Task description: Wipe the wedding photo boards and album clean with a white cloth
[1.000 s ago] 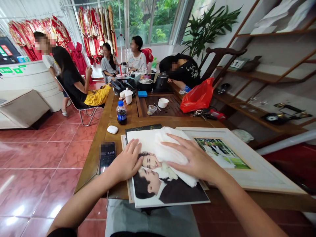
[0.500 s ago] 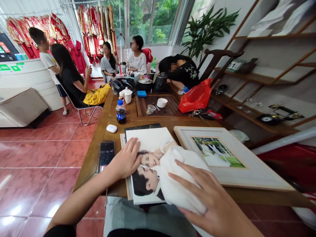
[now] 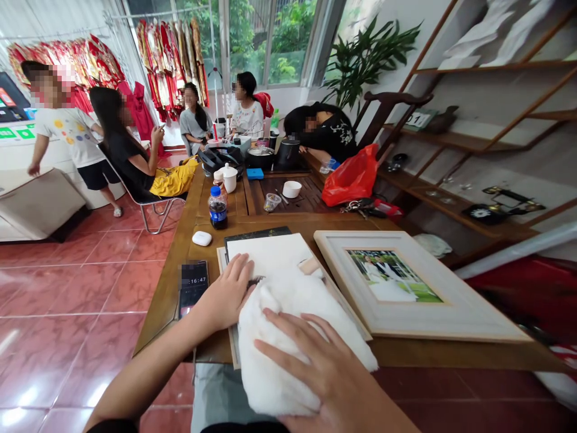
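A white photo panel (image 3: 270,249) lies on a small stack at the near edge of the wooden table (image 3: 174,240). Most of its printed couple is hidden under a fluffy white cloth (image 3: 288,300). My right hand (image 3: 315,355) presses down on this cloth with its fingers spread over the folds. Flat on the panel's left side rests my left hand (image 3: 232,291), fingers stretched out, the cloth's edge close by its fingertips. To the right, a framed wedding photo (image 3: 331,258) with a wide pale mount lies face up.
Left of the stack are a phone (image 3: 193,288), a white earbud case (image 3: 202,239) and a cola bottle (image 3: 217,207). Farther back stand a white bowl (image 3: 292,189), a lidded cup (image 3: 229,178) and a red plastic bag (image 3: 351,177). Several people are around the table; shelves (image 3: 469,144) line the right.
My right hand has slid the cloth leftward across the panel, covering the printed faces. My left hand has stayed in place. A person at the far left has turned and stepped left.
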Demonstrator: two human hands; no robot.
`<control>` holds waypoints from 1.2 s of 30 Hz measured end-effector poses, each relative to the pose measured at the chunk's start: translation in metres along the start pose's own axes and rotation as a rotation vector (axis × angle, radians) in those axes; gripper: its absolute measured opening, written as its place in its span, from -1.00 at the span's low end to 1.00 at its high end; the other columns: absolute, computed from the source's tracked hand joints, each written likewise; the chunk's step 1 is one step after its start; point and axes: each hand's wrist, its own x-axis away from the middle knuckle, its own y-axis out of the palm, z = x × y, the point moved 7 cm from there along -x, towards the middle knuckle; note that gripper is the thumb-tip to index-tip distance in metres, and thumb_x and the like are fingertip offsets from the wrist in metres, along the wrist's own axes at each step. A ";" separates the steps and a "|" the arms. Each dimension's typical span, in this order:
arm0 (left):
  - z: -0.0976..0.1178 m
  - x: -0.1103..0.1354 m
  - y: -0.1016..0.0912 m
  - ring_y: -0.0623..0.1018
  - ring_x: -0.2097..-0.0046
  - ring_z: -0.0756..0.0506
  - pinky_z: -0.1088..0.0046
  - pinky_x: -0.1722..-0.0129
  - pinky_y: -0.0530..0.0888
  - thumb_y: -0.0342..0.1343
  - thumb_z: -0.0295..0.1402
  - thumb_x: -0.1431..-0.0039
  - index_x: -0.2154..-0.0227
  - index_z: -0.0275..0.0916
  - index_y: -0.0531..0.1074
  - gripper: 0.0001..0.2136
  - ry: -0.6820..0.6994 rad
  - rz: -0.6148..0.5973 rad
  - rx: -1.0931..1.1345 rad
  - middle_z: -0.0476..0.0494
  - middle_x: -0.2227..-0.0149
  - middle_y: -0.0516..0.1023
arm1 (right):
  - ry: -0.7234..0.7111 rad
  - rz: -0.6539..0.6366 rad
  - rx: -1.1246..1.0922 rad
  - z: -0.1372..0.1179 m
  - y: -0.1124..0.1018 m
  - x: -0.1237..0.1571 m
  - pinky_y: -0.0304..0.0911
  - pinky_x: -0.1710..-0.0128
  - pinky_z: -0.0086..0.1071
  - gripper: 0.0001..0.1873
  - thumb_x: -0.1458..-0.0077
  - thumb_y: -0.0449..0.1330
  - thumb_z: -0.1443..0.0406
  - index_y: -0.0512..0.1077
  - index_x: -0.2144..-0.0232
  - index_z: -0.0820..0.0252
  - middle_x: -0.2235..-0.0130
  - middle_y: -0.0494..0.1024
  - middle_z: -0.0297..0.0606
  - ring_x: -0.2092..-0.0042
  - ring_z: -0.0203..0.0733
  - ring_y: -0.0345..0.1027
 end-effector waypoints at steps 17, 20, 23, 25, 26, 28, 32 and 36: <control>0.001 0.001 0.003 0.06 -0.44 -0.37 -0.07 -0.36 0.19 -0.22 -0.26 -0.46 -0.24 -0.44 0.13 -0.57 0.001 0.018 -0.007 -0.56 -0.34 0.16 | 0.173 0.205 0.168 0.032 -0.025 0.018 0.23 -0.08 -0.01 -0.38 -0.13 0.24 0.12 0.34 -0.23 0.05 -0.32 0.29 -0.08 -0.21 0.12 0.28; 0.001 0.000 0.004 0.05 -0.44 -0.39 -0.04 -0.37 0.18 -0.22 -0.27 -0.47 -0.23 -0.51 0.15 -0.56 0.004 -0.005 -0.037 -0.60 -0.33 0.16 | 0.129 0.172 0.129 0.021 -0.020 0.003 0.24 -0.09 0.03 -0.36 -0.11 0.24 0.11 0.35 -0.23 0.05 -0.35 0.26 -0.05 -0.22 0.14 0.27; 0.001 0.000 0.003 0.05 -0.44 -0.39 -0.04 -0.37 0.19 -0.22 -0.28 -0.47 -0.24 -0.50 0.14 -0.56 0.006 -0.014 -0.052 -0.57 -0.33 0.16 | 0.132 0.127 0.115 0.026 -0.018 0.000 0.24 -0.09 0.03 -0.32 -0.10 0.25 0.06 0.31 -0.26 0.00 -0.36 0.24 -0.09 -0.23 0.13 0.28; 0.001 0.000 0.003 0.05 -0.44 -0.39 -0.04 -0.37 0.19 -0.22 -0.28 -0.47 -0.25 -0.50 0.13 -0.55 0.006 -0.017 -0.054 -0.57 -0.34 0.15 | 0.173 0.114 0.123 0.038 -0.018 0.005 0.25 -0.09 0.01 -0.31 -0.12 0.24 0.03 0.28 -0.28 -0.04 -0.37 0.22 -0.14 -0.23 0.10 0.29; 0.001 0.000 0.003 0.05 -0.44 -0.39 -0.03 -0.38 0.18 -0.23 -0.28 -0.47 -0.26 -0.52 0.13 -0.54 0.005 -0.019 -0.053 -0.58 -0.34 0.14 | 0.207 0.115 0.133 0.046 -0.018 0.008 0.25 -0.10 0.00 -0.31 -0.15 0.23 0.02 0.26 -0.29 -0.05 -0.38 0.22 -0.16 -0.23 0.09 0.29; 0.000 0.001 0.003 0.04 -0.44 -0.40 -0.01 -0.39 0.17 -0.24 -0.27 -0.48 -0.27 -0.53 0.11 -0.53 0.004 -0.022 -0.047 -0.58 -0.35 0.13 | 0.289 0.131 0.164 0.063 -0.020 0.017 0.25 -0.10 -0.01 -0.34 -0.19 0.19 -0.02 0.25 -0.30 -0.08 -0.37 0.23 -0.19 -0.23 0.09 0.30; 0.000 0.001 0.004 0.04 -0.44 -0.38 -0.04 -0.38 0.17 -0.24 -0.25 -0.48 -0.28 -0.47 0.10 -0.53 0.005 -0.013 -0.018 -0.54 -0.35 0.15 | 0.415 0.162 0.208 0.086 -0.021 0.028 0.27 -0.07 -0.01 -0.37 -0.23 0.12 -0.06 0.27 -0.28 -0.10 -0.37 0.24 -0.22 -0.20 0.12 0.32; 0.000 0.001 0.004 0.04 -0.45 -0.35 -0.08 -0.36 0.19 -0.24 -0.24 -0.48 -0.27 -0.41 0.10 -0.55 0.007 0.022 0.006 -0.52 -0.34 0.17 | 0.385 0.183 0.190 0.080 -0.018 0.016 0.27 -0.07 -0.01 -0.40 -0.25 0.12 -0.02 0.29 -0.27 -0.05 -0.37 0.23 -0.16 -0.23 0.13 0.29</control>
